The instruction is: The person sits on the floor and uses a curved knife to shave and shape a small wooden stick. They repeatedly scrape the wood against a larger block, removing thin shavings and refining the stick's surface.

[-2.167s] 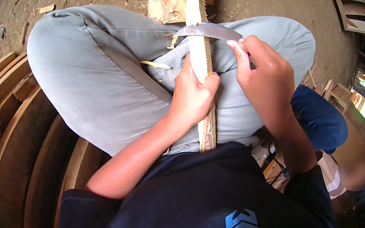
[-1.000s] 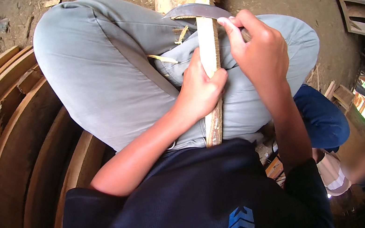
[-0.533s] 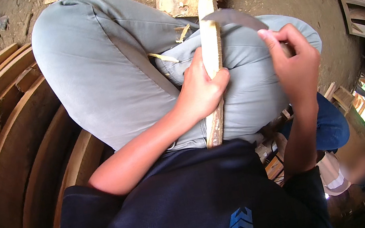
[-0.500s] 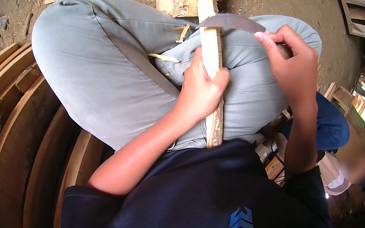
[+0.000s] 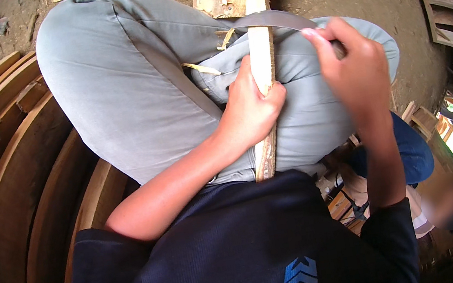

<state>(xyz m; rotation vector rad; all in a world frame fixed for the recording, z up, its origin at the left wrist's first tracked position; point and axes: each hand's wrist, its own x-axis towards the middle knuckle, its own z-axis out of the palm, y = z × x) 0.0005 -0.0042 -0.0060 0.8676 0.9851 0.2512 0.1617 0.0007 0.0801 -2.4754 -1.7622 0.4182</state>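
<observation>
Apparently, shaving is the step: left fingers (image 5: 244,77) grip the wooden strip (image 5: 262,54), right fingers (image 5: 345,31) the curved knife (image 5: 277,18); next stroke probably needs steady pressure.

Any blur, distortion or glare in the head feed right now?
Head view, centre: right hand slightly blurred, left hand and wood strip sharper; head view, far right: a washed-out bright patch; head view, rim: fisheye bending, corners black.

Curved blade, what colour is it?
The curved blade is grey, shown best in the head view.
</observation>
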